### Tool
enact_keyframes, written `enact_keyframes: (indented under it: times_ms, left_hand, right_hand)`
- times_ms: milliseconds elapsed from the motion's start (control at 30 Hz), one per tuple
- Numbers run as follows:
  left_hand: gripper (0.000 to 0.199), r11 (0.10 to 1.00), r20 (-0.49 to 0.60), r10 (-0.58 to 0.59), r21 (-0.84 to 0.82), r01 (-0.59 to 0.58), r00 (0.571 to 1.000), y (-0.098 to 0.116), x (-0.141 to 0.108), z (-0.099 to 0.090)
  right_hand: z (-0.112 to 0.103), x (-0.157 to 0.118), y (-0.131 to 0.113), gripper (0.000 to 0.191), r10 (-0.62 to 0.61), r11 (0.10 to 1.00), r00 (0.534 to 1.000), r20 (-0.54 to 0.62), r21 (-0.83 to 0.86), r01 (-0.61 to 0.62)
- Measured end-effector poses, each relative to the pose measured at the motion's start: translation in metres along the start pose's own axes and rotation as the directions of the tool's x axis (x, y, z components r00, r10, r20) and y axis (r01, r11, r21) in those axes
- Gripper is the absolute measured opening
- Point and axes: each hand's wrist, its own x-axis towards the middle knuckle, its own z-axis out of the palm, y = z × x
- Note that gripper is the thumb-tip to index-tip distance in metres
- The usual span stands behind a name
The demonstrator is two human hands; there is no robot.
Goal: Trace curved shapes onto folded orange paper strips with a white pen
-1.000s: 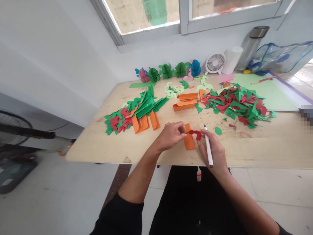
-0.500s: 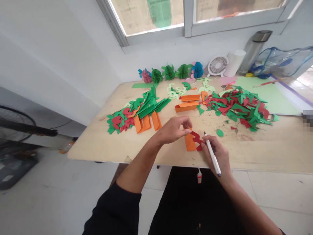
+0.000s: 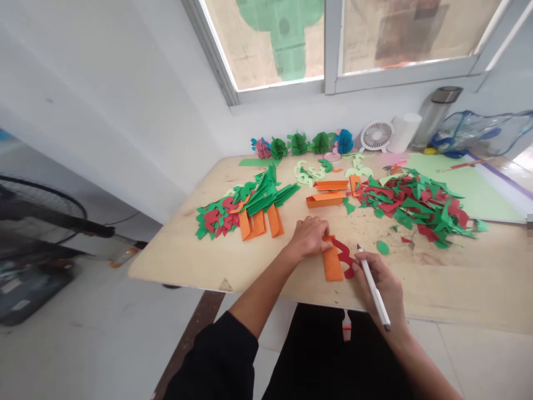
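My right hand (image 3: 381,286) is closed around a white marker pen (image 3: 377,294) with its dark tip pointing up and away. Its thumb and fingertips also touch the lower end of a wavy red paper cutout (image 3: 343,255). An orange folded paper strip (image 3: 332,264) lies on the table just left of the cutout. My left hand (image 3: 310,236) has its fingers curled over the top end of the orange strip, where the cutout's upper end meets it. Its fingertips are partly hidden, so I cannot tell whether they also grip the cutout.
Red and green paper scraps (image 3: 425,205) lie heaped at right. Green folded strips (image 3: 266,191) and orange folded strips (image 3: 258,223) sit at left beside small cut shapes. Paper figures (image 3: 298,143), a small fan (image 3: 377,136) and a metal flask (image 3: 437,116) stand along the wall.
My left hand has lowered from a raised pinch on the red cutout to the orange strip's top end. The cutout now lies closer along the strip. The camera view has shifted.
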Motion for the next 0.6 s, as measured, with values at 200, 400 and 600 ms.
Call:
enact_keyframes:
  times_ms: [200,400,600]
  left_hand:
    - [0.004,1.000,0.010,0.014,0.002,-0.014,1.000,0.001,-0.004,-0.002]
    - [0.003,0.998,-0.014,0.050,-0.041,-0.050,0.999,-0.020,-0.019,-0.037]
    - [0.008,0.999,-0.141,-0.022,0.044,0.028,0.990,-0.073,0.008,-0.112]
  right_hand:
    - [0.001,-0.001,0.000,0.019,0.004,1.000,1.000,0.000,-0.030,-0.004]
    - [0.000,-0.003,-0.001,0.021,0.034,0.999,0.999,-0.001,-0.015,-0.034]
    - [0.002,-0.003,0.001,0.021,0.048,0.999,0.999,0.000,-0.014,-0.048]
